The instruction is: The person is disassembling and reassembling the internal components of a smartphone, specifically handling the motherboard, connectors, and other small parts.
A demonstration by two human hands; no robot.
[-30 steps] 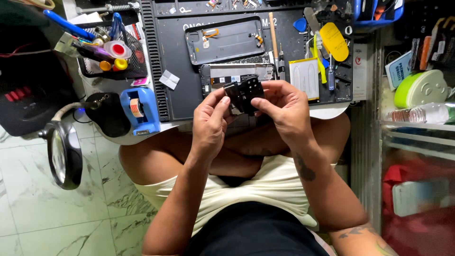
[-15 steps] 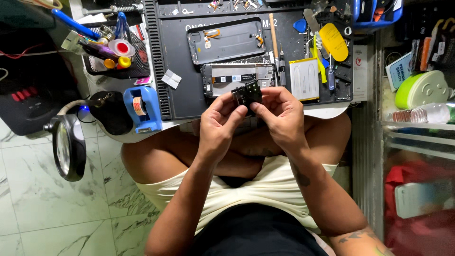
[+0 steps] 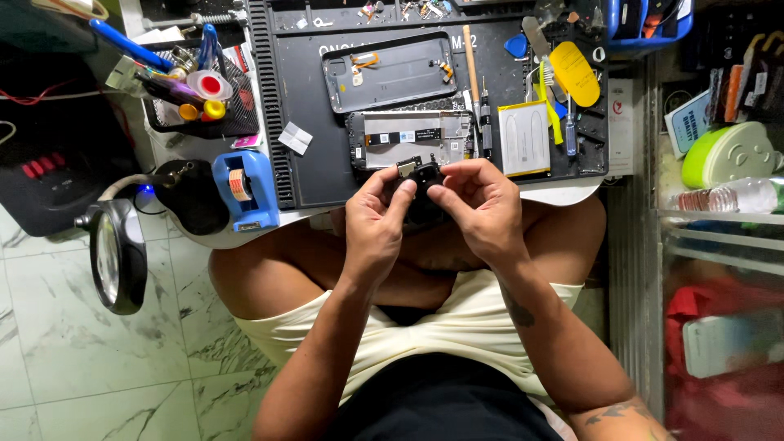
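My left hand and my right hand both pinch a small black phone part with a metal tab, held above my lap at the near edge of the black work mat. Just beyond it on the mat lies an opened phone frame showing its circuit board. Farther back rests the dark back cover, and to the right a silver battery.
A blue tape dispenser and a mesh tool holder stand left of the mat. A magnifier lamp hangs at the left. Screwdrivers, a wooden stick and a yellow pry tool lie at right. Shelves with a bottle flank my right.
Both hands have lowered slightly toward the mat's near edge and turned the small black part; the fingers have shifted their hold on it.
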